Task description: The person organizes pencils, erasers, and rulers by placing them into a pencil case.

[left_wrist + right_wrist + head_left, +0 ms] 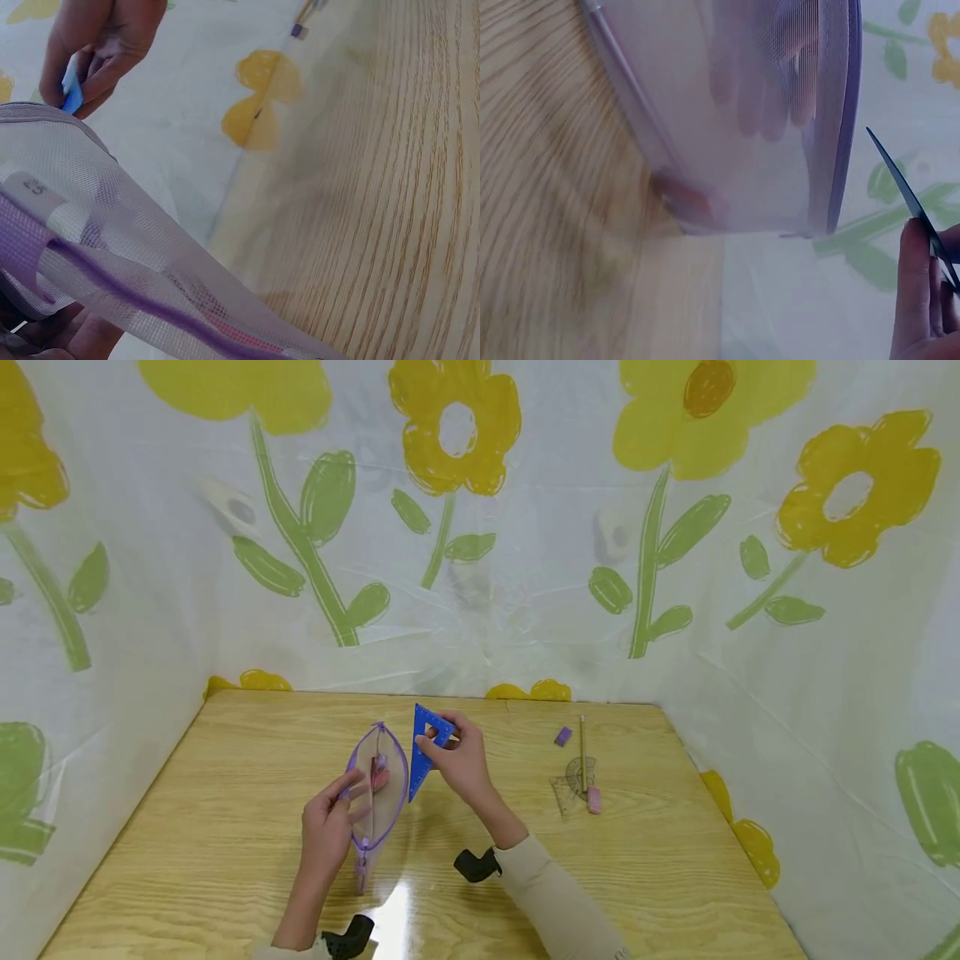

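In the head view my left hand (327,827) grips the near-left side of a see-through mesh zip pouch (390,810) with purple edging. The pouch stands upright, its mouth spread apart. Something pink and dark red (380,775) shows inside; its kind is unclear. To the right of the pouch, my right hand (467,764) pinches a blue set square (419,762) between thumb and fingers, its long edge close beside the pouch's rim. From the right wrist, the set square (901,180) appears edge-on, apart from the pouch (765,180). Left fingers show through the mesh.
On the wooden table (247,793) to the right lie a purple eraser (563,737), a pencil (582,743), a clear protractor (576,772), a clear set square (561,800) and a pink eraser (594,800). Flower-printed sheeting (540,568) encloses the back and sides.
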A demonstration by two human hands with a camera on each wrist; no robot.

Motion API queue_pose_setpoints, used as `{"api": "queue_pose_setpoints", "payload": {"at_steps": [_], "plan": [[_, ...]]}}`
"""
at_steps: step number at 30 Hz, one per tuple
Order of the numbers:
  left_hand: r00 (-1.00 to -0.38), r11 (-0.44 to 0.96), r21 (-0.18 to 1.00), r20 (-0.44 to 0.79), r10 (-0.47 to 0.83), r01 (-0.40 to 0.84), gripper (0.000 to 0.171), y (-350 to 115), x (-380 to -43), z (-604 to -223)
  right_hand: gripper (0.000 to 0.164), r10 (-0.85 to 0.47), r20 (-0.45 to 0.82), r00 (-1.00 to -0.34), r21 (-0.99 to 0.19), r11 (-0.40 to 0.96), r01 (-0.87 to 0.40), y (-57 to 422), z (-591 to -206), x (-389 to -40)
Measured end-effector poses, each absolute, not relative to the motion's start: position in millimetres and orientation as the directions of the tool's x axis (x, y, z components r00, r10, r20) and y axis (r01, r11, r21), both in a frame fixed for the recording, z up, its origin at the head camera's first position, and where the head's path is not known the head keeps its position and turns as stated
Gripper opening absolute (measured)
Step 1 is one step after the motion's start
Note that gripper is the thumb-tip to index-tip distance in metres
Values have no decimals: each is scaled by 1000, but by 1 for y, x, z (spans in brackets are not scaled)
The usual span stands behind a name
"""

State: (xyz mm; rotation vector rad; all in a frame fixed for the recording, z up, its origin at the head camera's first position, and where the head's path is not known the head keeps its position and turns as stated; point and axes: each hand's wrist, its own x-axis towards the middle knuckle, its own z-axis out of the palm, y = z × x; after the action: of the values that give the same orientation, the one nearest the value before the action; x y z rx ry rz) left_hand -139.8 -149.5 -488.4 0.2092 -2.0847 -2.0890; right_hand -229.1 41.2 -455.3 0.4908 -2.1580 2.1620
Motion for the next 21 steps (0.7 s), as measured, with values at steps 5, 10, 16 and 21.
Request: {"api": "queue_pose_setpoints", "payload": {"at_steps": [5, 10, 16, 21], "plan": [[-974, 4, 1000, 25, -225, 25, 46, -150, -140, -488, 34, -173, 271, -947, -963, -49, -267, 27, -453, -227], [-974, 10, 1000, 24, -226, 22, 46, -150, -139, -488, 30, -149, 281, -948, -959, -23, -281, 12, -456, -221], [-973, 6, 999, 32, -230, 31, 45, -149, -139, -487, 27, -141, 298, -944, -953, 18, -303, -1, -463, -216], [-971, 4, 999, 41, -233, 41, 44, -148, -139, -487, 26, -159, 296, -942, -948, 73, -310, -3, -465, -211]]}}
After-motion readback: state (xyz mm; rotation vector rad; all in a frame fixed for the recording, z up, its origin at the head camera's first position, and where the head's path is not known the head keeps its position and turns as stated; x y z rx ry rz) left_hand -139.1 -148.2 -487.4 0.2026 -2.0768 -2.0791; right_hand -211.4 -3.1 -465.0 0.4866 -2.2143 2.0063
